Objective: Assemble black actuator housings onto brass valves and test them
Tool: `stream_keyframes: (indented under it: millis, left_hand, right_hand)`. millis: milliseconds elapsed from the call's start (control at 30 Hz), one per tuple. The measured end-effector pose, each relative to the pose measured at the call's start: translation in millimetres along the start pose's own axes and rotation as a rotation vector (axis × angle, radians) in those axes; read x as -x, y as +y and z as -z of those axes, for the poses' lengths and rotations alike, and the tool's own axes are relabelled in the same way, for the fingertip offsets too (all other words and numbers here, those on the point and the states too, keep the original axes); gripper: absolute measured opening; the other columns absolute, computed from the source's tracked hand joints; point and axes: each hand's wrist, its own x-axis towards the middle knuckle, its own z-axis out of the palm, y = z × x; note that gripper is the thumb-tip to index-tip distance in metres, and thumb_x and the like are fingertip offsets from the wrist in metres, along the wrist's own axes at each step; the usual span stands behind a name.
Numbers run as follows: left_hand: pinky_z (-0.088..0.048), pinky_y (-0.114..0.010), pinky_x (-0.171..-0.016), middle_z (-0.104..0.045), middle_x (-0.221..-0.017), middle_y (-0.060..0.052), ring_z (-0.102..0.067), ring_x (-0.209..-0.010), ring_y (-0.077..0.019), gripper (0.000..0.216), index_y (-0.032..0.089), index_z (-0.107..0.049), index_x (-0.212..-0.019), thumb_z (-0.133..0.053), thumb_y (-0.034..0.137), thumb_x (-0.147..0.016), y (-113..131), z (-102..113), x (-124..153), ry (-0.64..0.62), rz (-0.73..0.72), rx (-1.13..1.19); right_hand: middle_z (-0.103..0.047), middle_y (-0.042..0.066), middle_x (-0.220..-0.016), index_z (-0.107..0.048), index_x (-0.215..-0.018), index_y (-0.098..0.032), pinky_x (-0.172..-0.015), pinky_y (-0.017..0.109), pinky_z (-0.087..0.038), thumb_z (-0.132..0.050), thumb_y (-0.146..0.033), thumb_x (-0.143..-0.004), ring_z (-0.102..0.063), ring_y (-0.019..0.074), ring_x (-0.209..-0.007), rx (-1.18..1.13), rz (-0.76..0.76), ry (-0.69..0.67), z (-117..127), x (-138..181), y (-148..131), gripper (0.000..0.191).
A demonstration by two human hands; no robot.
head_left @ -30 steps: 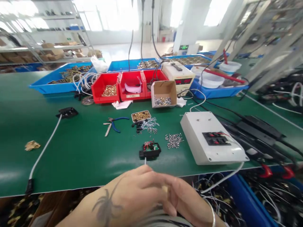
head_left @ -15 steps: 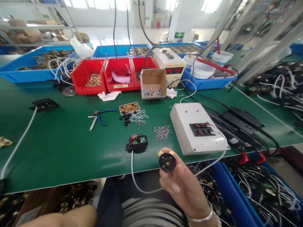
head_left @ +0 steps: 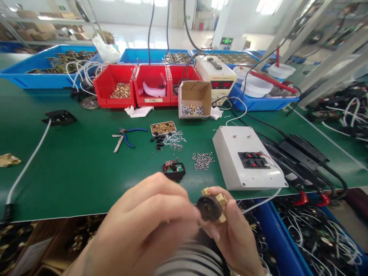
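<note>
My right hand (head_left: 234,234) grips a brass fitting with a black round disc (head_left: 209,207) on its front; the disc faces me. Curled and blurred, my left hand (head_left: 152,222) hovers close to the disc's left edge. Its fingers are closed, and whatever they may hold is hidden. Just beyond my left hand, a small black housing with a green circuit board (head_left: 174,168) and red wires lies on the green table. A pile of small screws (head_left: 202,161) is to its right.
Blue-handled pliers (head_left: 125,137), a tray of small brass pieces (head_left: 163,128) and metal clips (head_left: 175,140) lie ahead. A grey switch box (head_left: 230,161) stands at right. Behind are red bins (head_left: 115,101), a cardboard box (head_left: 195,96) and a power supply (head_left: 220,76).
My left hand has come up from the lower left to beside the black disc. My right hand has shifted slightly right and down, turning the brass fitting. The camera view has shifted left.
</note>
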Motion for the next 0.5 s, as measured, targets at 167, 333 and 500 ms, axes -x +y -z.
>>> stream_keyframes:
  millis: [167,333,500]
  left_hand:
    - [-0.052,-0.026,-0.067,-0.071,-0.085,-0.004,-0.060,-0.073,-0.0145,0.009,0.015,-0.065,-0.095,-0.058,0.011,-0.095,-13,-23,-6,-0.042,-0.105,-0.129]
    - [-0.052,-0.027,-0.069,-0.071,-0.088,-0.005,-0.059,-0.075,-0.0150,0.009,0.013,-0.065,-0.097,-0.057,0.011,-0.095,-18,-25,-1,-0.021,-0.112,-0.170]
    - [-0.051,-0.028,-0.068,-0.070,-0.086,-0.005,-0.059,-0.075,-0.0154,0.009,0.013,-0.065,-0.097,-0.056,0.010,-0.095,-20,-22,-1,-0.062,-0.130,-0.220]
  right_hand:
    - [-0.060,0.001,-0.073,-0.072,-0.111,-0.026,-0.051,0.016,-0.038,-0.072,-0.055,-0.095,-0.046,0.0075,-0.051,0.153,0.084,0.029,0,3,1,0.033]
    - [-0.056,-0.001,-0.067,-0.071,-0.111,-0.023,-0.051,0.014,-0.037,-0.074,-0.056,-0.094,-0.046,0.0066,-0.051,0.228,0.113,0.093,-3,4,1,0.037]
    - [-0.056,-0.001,-0.066,-0.072,-0.107,-0.023,-0.049,0.014,-0.036,-0.075,-0.059,-0.092,-0.044,0.0063,-0.050,0.276,0.111,0.117,-6,7,1,0.039]
